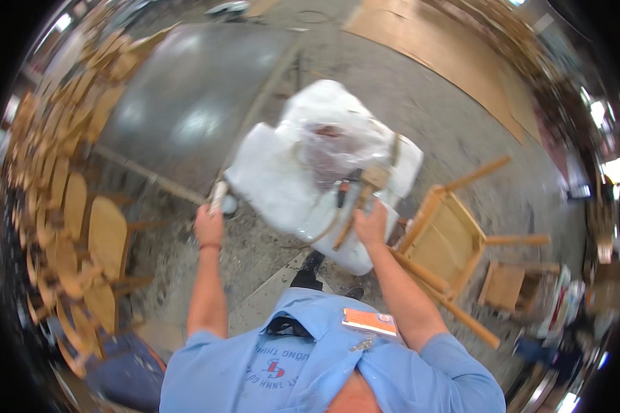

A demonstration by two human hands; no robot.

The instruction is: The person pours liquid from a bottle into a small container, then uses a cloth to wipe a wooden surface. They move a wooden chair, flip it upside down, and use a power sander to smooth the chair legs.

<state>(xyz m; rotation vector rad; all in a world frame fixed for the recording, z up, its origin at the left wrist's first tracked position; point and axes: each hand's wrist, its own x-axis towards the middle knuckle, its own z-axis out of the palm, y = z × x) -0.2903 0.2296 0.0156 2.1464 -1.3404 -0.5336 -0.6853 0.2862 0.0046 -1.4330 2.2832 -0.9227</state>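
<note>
A white foam-like padded work surface point(275, 182) stands in front of me, with crumpled clear plastic point(331, 148) on top. At its near right part, my right hand point(370, 224) is closed around the handle of a wooden mallet point(374, 177), whose blocky head points away from me. A dark and orange tool point(343, 193) lies just left of the mallet. Off the surface's left edge, my left hand point(209, 224) is closed on a narrow whitish object point(218, 197), too blurred to name. A round pale thing point(229, 205) shows beside it.
Right of the padded surface a wooden chair frame point(455, 241) lies tipped, legs sticking out. Many curved wooden chair parts point(107, 234) stand stacked along the left. A grey metal-topped table point(193, 96) is at the far left, cardboard point(434, 48) at the far right, a wooden box point(506, 286) nearer.
</note>
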